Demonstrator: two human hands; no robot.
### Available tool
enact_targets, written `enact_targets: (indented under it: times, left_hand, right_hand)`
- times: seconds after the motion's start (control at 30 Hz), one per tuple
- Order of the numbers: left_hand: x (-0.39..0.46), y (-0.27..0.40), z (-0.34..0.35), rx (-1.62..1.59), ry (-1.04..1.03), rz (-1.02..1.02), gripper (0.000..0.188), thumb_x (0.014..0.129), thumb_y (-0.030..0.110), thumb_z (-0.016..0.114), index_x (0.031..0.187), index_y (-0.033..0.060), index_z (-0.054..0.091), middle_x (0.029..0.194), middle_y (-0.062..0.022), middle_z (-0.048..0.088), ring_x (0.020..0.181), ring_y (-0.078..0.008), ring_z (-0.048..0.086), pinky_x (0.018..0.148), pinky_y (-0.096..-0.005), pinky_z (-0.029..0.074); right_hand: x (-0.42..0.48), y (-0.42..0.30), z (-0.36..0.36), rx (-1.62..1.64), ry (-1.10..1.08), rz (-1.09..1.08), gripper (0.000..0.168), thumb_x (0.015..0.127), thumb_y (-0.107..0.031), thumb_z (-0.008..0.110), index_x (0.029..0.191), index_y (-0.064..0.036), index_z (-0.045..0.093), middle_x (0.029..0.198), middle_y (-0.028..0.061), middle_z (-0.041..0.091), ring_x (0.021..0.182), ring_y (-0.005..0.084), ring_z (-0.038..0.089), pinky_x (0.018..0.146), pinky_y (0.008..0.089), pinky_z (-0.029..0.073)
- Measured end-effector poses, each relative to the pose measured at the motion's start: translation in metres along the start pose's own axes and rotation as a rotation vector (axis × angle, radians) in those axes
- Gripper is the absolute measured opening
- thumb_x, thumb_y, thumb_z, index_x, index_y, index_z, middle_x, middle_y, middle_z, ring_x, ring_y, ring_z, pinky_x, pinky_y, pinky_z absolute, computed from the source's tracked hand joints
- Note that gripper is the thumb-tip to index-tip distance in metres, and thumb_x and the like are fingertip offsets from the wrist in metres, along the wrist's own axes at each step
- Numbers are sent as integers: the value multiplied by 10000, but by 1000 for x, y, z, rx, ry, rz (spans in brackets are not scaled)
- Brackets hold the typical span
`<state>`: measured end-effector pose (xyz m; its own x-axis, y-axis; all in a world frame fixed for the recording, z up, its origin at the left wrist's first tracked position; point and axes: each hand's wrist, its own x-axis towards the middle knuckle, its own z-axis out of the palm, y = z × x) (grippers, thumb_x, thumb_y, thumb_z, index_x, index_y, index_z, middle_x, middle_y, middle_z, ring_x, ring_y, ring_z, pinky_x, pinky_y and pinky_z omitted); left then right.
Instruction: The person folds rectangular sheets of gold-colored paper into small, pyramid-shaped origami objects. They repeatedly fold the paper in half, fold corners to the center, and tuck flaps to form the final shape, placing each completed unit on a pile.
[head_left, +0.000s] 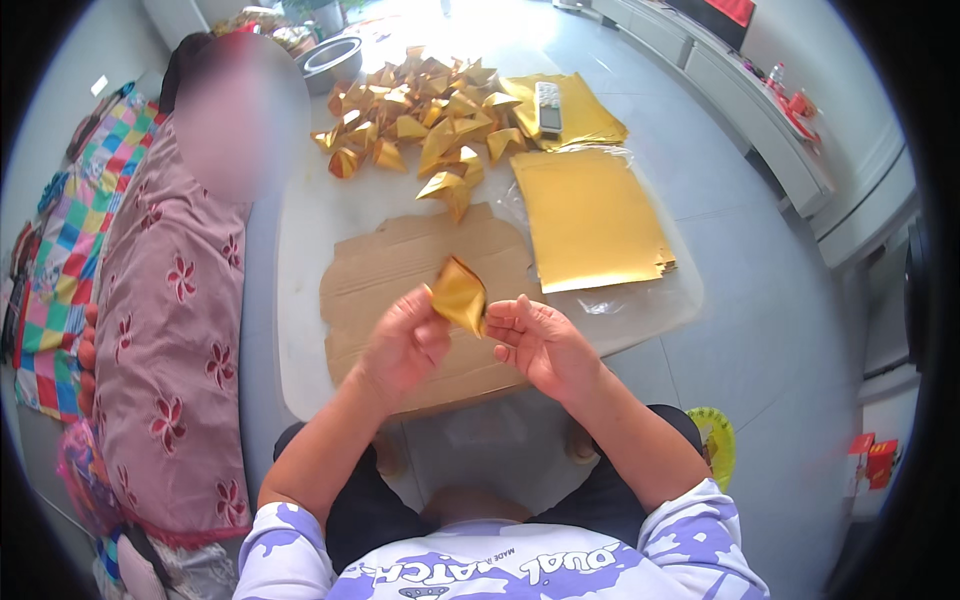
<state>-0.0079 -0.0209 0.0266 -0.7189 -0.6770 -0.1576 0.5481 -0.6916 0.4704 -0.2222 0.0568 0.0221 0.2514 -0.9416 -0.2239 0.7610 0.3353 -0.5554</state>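
A folded gold foil paper piece (460, 295) is held up over a flat sheet of brown cardboard (405, 255). My left hand (411, 339) pinches its left edge between thumb and fingers. Beside its right corner is my right hand (534, 339), palm turned up and fingers apart; whether the fingertips touch the paper is hard to tell. Beyond the cardboard lies a heap of folded gold paper pieces (409, 127). To the right sits a stack of flat gold paper sheets (596, 221), with a second gold stack (592, 112) behind it.
A remote control (549, 109) lies on the rear stack. A grey round pot (330, 61) stands at the far left of the pale table (300, 360). Left of the table is a sofa with a pink flowered cover (172, 337); a blurred person (240, 112) is at its far end.
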Motion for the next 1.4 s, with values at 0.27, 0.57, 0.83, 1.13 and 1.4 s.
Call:
enact_targets:
  times: [0.27, 0.57, 0.83, 1.13, 1.4]
  left_hand:
    - [145, 176, 78, 139, 114, 302, 331, 987, 189, 568, 1157, -89, 515, 1020, -178, 625, 968, -264, 649, 805, -301, 588]
    - [31, 82, -1, 453, 428, 236, 104, 956, 120, 598, 1023, 44, 618, 912, -79, 674, 757, -114, 649, 613, -208, 528]
    - [0, 37, -10, 494, 445, 163, 122, 976, 132, 580, 1030, 37, 634, 878, -80, 684, 709, -111, 636, 581, -227, 518]
    - [2, 42, -14, 430, 429, 124, 124, 974, 120, 580, 1023, 22, 637, 900, -94, 682, 733, -116, 630, 611, -238, 517]
    - [-3, 49, -11, 428, 423, 148, 134, 976, 120, 572, 1026, 14, 636, 903, -97, 680, 729, -119, 629, 611, -238, 516]
  right_hand:
    - [-6, -14, 2, 49, 5, -15, 243, 974, -325, 613, 1013, -90, 661, 1025, 43, 669, 1048, 190, 613, 785, 321, 480]
    - [-12, -55, -4, -275, 362, -317, 117, 952, -185, 638, 948, -70, 657, 897, 44, 685, 859, 164, 657, 663, 268, 486]
    - [-6, -59, -30, -1941, 858, -725, 358, 765, -145, 790, 1041, 12, 625, 1199, 193, 594, 1169, 331, 522, 972, 415, 450]
    - [16, -43, -40, -2092, 636, -749, 176, 821, -95, 709, 978, -21, 680, 1249, 247, 582, 1307, 440, 397, 1074, 506, 356]
    - [7, -58, -24, -1486, 655, -590, 105, 886, -82, 648, 917, 15, 675, 882, 122, 653, 824, 239, 586, 742, 371, 467]
